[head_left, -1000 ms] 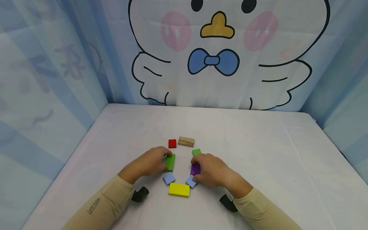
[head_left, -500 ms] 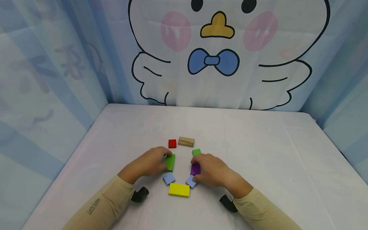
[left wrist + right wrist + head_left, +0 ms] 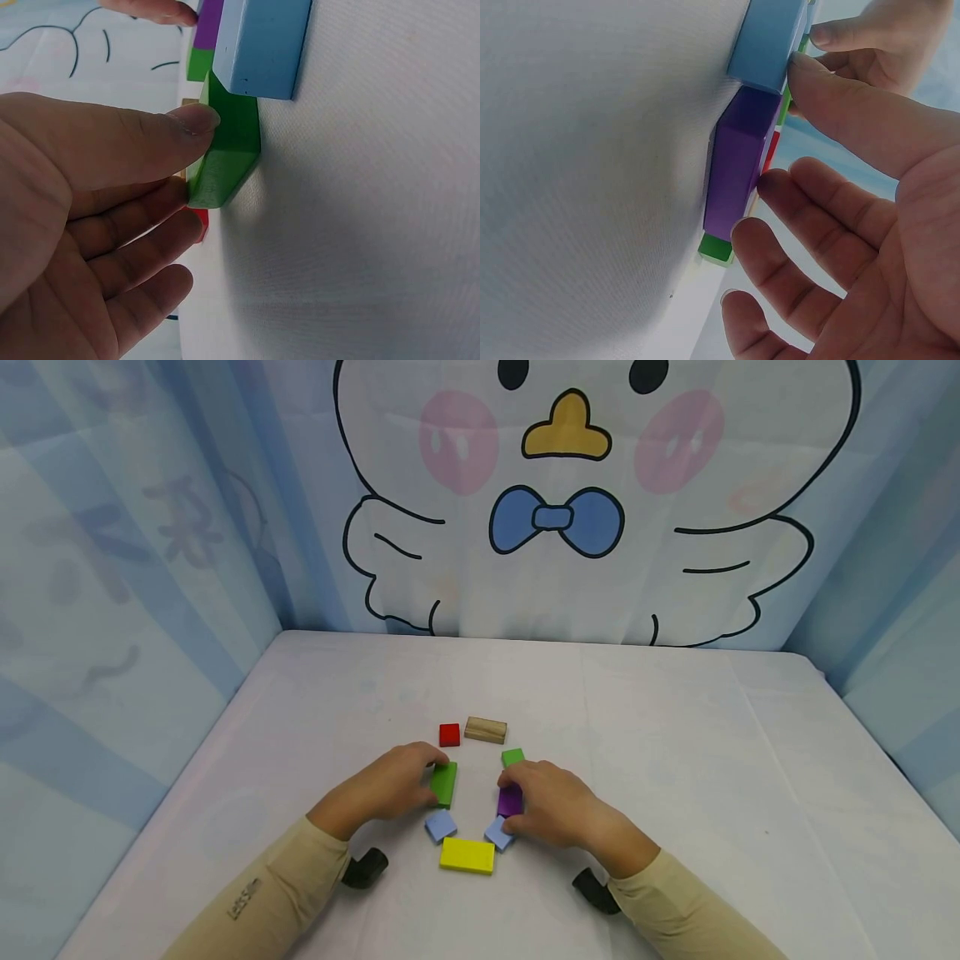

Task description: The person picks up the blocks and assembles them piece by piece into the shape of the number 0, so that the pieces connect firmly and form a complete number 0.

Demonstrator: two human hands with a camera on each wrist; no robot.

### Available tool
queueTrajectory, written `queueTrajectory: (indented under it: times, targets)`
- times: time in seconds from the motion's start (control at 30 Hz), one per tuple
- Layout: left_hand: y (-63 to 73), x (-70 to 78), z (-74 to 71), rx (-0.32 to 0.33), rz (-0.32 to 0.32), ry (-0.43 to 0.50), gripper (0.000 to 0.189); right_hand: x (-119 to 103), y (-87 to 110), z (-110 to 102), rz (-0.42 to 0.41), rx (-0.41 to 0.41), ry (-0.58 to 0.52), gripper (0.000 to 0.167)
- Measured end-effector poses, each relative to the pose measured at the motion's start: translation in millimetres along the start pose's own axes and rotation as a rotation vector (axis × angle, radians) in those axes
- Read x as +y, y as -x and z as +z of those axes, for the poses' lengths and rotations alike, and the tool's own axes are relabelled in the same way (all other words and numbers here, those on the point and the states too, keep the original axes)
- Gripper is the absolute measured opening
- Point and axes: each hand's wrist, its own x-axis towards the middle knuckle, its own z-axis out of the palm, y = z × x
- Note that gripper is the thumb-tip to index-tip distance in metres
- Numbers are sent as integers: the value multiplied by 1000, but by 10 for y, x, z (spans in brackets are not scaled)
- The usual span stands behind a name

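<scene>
My left hand (image 3: pixel 393 779) is at a long green block (image 3: pixel 444 785) lying flat. Its thumb rests on the block's near part, with fingertips at the far end. On the other side, my right hand (image 3: pixel 558 802) spans a purple block (image 3: pixel 510 801). In the right wrist view, the right thumb touches the top edge of a light blue block (image 3: pixel 769 45), and the loosely bent fingers reach the purple block's upper edge. A small green block (image 3: pixel 513 757) sits just beyond the purple one. A second light blue block (image 3: pixel 441 826) lies nearer than the long green block.
A yellow block (image 3: pixel 467 856) lies at the near end of the ring of blocks. At the far end are a red block (image 3: pixel 449 735) and a grooved wooden block (image 3: pixel 486 730). All lie on a white-covered table (image 3: pixel 675 735), with a printed curtain (image 3: pixel 480 585) behind.
</scene>
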Motion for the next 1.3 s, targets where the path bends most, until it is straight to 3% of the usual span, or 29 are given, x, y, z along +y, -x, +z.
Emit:
queueTrajectory:
  times: [1.3]
  targets:
    - [5, -15, 1, -2, 18, 8, 51, -2, 1, -12, 2, -3, 3, 46]
